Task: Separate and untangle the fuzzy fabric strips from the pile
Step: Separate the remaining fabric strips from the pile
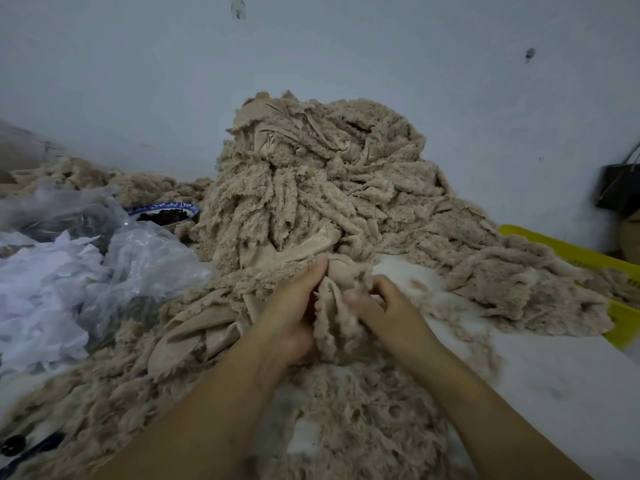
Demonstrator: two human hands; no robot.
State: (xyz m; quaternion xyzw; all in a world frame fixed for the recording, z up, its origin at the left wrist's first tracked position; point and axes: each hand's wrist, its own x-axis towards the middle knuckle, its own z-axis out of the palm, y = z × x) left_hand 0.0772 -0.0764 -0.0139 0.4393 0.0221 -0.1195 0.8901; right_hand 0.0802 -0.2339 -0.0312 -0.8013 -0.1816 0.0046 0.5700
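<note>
A tall pile of beige fuzzy fabric strips [322,181] rises against the wall in the middle of the head view. More loose strips spread toward me over the white surface [554,368]. Between my hands a bunch of strips [334,317] stands bunched up at the foot of the pile. My left hand [294,306] grips its left side, fingers pointing up along the fabric. My right hand [381,303] has curled fingers pinching its right side. Both hands are slightly blurred.
Crumpled clear plastic bags and white scraps [69,271] lie at the left. A blue-patterned bowl [162,213] with dark contents sits behind them. A yellow basket [616,265] stands at the right edge under more strips, a dark bag [620,188] hangs on the wall beyond.
</note>
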